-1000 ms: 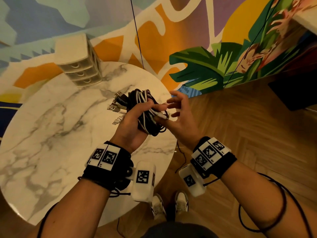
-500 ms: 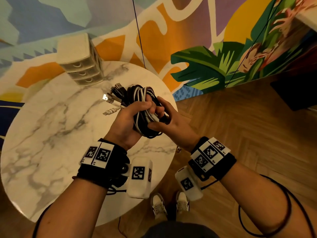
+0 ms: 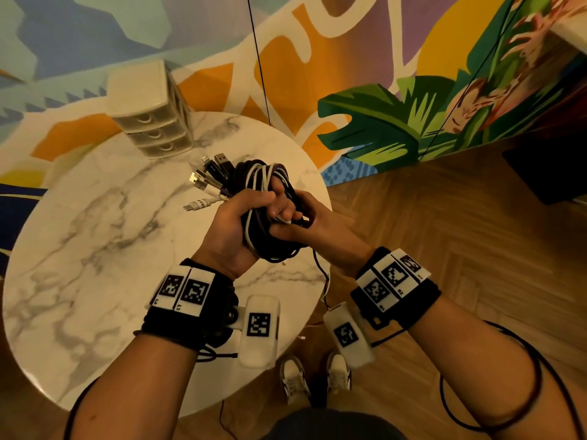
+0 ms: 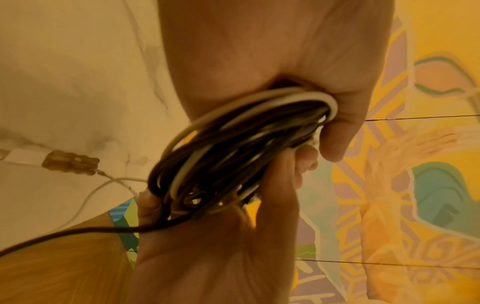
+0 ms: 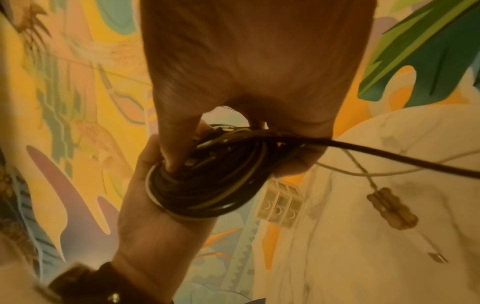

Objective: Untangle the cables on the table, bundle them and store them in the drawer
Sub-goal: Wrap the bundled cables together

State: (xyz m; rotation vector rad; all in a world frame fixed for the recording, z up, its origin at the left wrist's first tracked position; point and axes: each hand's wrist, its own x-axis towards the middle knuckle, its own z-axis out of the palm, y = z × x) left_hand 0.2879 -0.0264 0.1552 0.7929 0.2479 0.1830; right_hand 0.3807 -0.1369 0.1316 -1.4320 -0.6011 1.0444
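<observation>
The left hand [image 3: 233,223] grips a coil [image 3: 263,201] of black and white cables, its fingers curled round the loops and its thumb lying across the top. The right hand [image 3: 313,227] closes on the same coil from the right, with its fingers hooked into the loops and a white strand pinched near the middle. In the left wrist view the coil [image 4: 233,152] sits between the left hand [image 4: 259,61] above and the right hand [image 4: 221,246] below. In the right wrist view the right hand [image 5: 246,72] presses its thumb into the coil [image 5: 207,181], which rests against the left hand [image 5: 155,205].

The coil is held above the near right part of the table [image 3: 95,249], not lying on it. A cluster of plugs [image 3: 209,176] sticks out from the far left side of the coil, and a white plug [image 3: 198,204] points left just below them. One black cable [image 3: 319,268] trails down from the near side of the coil, past the table's edge.

A small drawer unit [image 3: 149,112] with three drawers, all closed, stands at the far edge of the table, well apart from the hands. Behind it is a painted wall [image 3: 381,58]. To the right lies a wooden floor [image 3: 444,233], and the person's shoes [image 3: 314,379] show below the hands.
</observation>
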